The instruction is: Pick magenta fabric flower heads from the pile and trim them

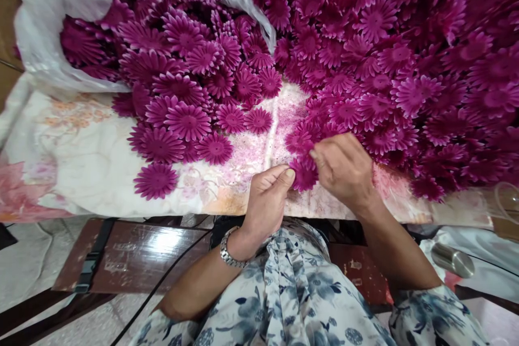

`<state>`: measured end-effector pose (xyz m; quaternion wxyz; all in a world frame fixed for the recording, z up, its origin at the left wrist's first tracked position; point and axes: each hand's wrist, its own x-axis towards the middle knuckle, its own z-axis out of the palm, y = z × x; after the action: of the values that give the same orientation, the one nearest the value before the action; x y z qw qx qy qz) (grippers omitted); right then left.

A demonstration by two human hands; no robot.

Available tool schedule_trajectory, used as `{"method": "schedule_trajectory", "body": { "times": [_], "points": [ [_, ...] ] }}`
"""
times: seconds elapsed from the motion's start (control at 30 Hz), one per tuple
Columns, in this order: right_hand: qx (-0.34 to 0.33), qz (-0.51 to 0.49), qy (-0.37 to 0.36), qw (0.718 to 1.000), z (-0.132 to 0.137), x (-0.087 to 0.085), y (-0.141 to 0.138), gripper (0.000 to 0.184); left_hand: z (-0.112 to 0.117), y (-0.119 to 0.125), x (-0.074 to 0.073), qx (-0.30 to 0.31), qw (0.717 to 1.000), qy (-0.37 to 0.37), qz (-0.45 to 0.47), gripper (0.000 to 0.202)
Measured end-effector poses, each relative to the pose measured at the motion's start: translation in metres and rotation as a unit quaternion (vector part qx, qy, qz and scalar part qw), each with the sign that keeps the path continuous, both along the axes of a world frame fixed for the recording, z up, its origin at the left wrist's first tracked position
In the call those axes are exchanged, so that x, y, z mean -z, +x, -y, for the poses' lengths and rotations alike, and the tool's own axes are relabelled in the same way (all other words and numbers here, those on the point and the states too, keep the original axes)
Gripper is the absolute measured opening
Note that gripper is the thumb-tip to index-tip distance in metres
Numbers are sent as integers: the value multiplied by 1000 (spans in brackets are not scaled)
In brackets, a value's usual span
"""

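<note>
From the head view, I see the left hand [267, 194] pinching a purple flower [305, 174] near the front edge of the worktop [93, 157]; whether the right hand [346, 167] has a grip on it, I cannot tell. Uneven pulling could tear petals. The flower heap [399, 59] crowds rightward; room opens left.

We are seeing daisy-like flower heads [188, 120] whose ridged petals are looking thin, fabric-like and mostly matt, while the translucent plastic bag [44, 27] is showing glossy creases. The printed tablecloth [89, 162] and patterned garment [324, 303] are looking like soft, matt cloth to us. We are also noticing that the scuffed brown panel [141, 254] is reflecting glossily, and that the wrist bracelet [230, 253] and cylinder [452, 259] are gleaming like smooth metal.
</note>
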<state>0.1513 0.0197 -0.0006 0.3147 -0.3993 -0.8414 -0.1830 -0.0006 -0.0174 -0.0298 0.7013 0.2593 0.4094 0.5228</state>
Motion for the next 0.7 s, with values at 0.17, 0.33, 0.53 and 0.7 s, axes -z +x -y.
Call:
{"method": "schedule_trajectory", "body": {
  "times": [0.17, 0.33, 0.53, 0.7],
  "points": [
    [282, -11, 132, 950, -24, -50, 58, 28, -2, -1, -7, 1, 999, -32, 34, 34],
    [307, -13, 92, 947, -9, -67, 97, 33, -4, -2, -4, -10, 999, -38, 36, 32],
    [393, -43, 98, 913, 62, -52, 147, 24, -9, -4, -5, -31, 998, -61, 2, 29],
    [497, -34, 25, 867, 120, -61, 202, 32, -10, -1, -10, -45, 997, -67, -16, 23]
  ]
}}
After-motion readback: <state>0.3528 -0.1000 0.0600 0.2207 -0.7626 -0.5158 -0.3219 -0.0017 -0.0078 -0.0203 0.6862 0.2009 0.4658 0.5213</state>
